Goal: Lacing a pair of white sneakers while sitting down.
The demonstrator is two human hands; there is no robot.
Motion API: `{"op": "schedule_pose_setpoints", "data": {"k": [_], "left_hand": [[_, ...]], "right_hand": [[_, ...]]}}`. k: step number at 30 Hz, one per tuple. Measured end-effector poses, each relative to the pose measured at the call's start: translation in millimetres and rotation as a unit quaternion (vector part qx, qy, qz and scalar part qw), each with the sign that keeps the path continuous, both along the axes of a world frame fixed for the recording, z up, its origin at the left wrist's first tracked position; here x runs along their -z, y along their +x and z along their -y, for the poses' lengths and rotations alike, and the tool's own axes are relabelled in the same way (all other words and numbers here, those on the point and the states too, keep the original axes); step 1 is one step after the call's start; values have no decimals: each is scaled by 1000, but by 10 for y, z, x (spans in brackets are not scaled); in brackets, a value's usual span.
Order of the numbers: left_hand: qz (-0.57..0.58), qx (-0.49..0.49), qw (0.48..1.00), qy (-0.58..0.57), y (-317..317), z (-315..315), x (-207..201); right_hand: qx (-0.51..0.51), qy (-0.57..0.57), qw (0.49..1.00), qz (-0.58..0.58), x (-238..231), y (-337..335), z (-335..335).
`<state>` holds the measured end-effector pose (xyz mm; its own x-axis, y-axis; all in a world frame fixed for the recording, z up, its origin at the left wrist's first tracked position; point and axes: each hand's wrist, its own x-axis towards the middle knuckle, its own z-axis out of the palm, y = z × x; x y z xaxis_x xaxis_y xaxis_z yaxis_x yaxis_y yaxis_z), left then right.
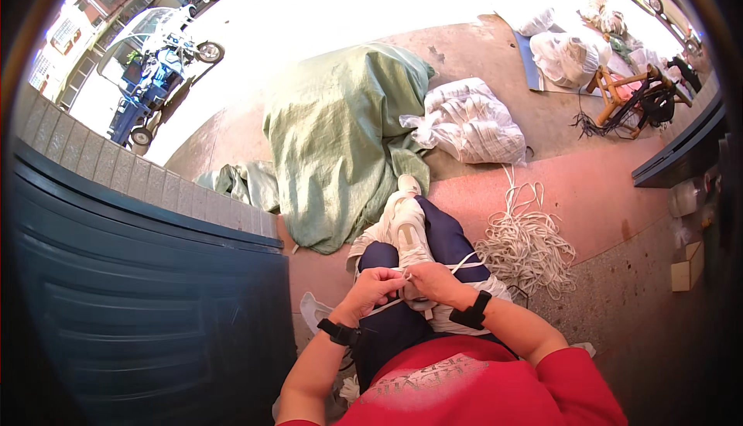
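Note:
Both hands meet above my lap at a thin white cord point(464, 264). My left hand point(374, 290) pinches it with thumb and forefinger, and my right hand point(438, 283) is closed on it right beside. Loose lengths of the cord run out to either side across my dark trousers. Between my legs lies a cream, cloth-like piece point(412, 242), partly hidden under the hands; its exact kind I cannot make out. A tangled heap of white cord point(530, 249) lies on the floor to the right of my knee.
Ahead stands a large heap under a green tarpaulin point(333, 132), with a stuffed white sack point(474, 123) beside it. A dark blue door point(147, 287) closes off the left. Far right are a wooden stool frame point(631, 101) and plastic bags point(565, 58). A blue three-wheeler point(159, 74) is parked outside.

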<state>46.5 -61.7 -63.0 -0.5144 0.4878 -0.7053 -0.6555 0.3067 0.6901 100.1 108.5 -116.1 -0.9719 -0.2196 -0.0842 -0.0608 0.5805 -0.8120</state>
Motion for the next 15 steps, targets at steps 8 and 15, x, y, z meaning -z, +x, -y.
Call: {"op": "schedule_pose_setpoints", "data": {"k": [8, 15], "left_hand": [[-209, -12, 977, -30, -83, -115, 373], [-316, 35, 937, -148, -153, -188, 405]], "right_hand": [[82, -52, 995, -31, -260, -91, -349], [100, -178, 978, 54, -137, -195, -454]]}}
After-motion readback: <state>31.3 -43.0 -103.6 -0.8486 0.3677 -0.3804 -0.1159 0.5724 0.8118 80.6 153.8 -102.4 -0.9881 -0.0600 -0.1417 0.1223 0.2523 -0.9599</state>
